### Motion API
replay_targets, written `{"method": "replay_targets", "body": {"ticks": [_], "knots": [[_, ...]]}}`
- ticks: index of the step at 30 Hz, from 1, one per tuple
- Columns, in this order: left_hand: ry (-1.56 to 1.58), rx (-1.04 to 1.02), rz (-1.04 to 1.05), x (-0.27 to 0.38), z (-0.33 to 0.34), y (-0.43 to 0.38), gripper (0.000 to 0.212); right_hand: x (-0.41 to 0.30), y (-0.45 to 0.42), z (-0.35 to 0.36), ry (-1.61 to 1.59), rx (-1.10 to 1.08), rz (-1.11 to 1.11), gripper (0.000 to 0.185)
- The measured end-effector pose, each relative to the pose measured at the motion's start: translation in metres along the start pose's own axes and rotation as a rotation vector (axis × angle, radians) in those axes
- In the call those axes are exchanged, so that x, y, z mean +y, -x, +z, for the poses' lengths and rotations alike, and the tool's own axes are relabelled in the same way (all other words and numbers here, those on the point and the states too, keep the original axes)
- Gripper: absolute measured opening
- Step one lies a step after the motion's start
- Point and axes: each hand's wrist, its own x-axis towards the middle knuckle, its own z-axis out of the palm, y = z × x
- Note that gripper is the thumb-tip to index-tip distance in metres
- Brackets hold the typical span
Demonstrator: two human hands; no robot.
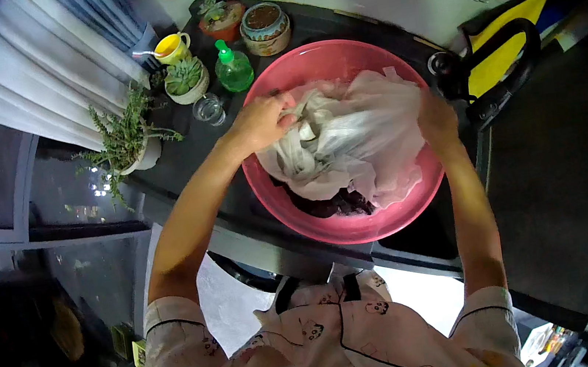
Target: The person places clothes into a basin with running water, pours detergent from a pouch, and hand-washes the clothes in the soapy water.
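Note:
A pink plastic basin [311, 231] stands on the dark countertop before me. Bunched in it is a thin whitish cloth [359, 125], wet-looking and creased, part of it spread toward the right rim. My left hand [261, 124] is at the basin's left side, its fingers curled on the cloth's gathered edge. At the right side my right hand [437, 120] grips the cloth's other edge; its fingertips are hidden. Under the cloth, dark fabric [349, 202] shows near the basin's front, with some foam around it.
Left of the basin stand a green pump bottle [235, 71], a clear glass [209, 109], a yellow cup [172, 48] and potted succulents [184, 76]. A trailing plant [123, 133] sits by the white curtain [50, 65]. A black curved handle [530, 41] rises at the right.

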Motion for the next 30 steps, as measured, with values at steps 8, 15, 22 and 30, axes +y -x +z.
{"method": "replay_targets", "body": {"ticks": [8,15,22,30], "knots": [[-0.342,-0.214,0.073,0.033,0.022,0.017,0.040,-0.112,0.026,0.000,-0.215,-0.106,-0.491,0.040],[-0.190,0.031,-0.148,0.017,-0.027,0.038,0.019,-0.036,0.042,-0.022,-0.729,0.121,-0.294,0.031],[0.610,-0.095,0.047,0.035,-0.054,0.024,0.018,-0.042,0.056,-0.037,-1.301,-0.576,0.122,0.032],[0.715,0.394,-0.045,0.005,-0.032,-0.027,0.022,-0.057,0.005,-0.036,-1.300,0.092,0.259,0.039]]}}
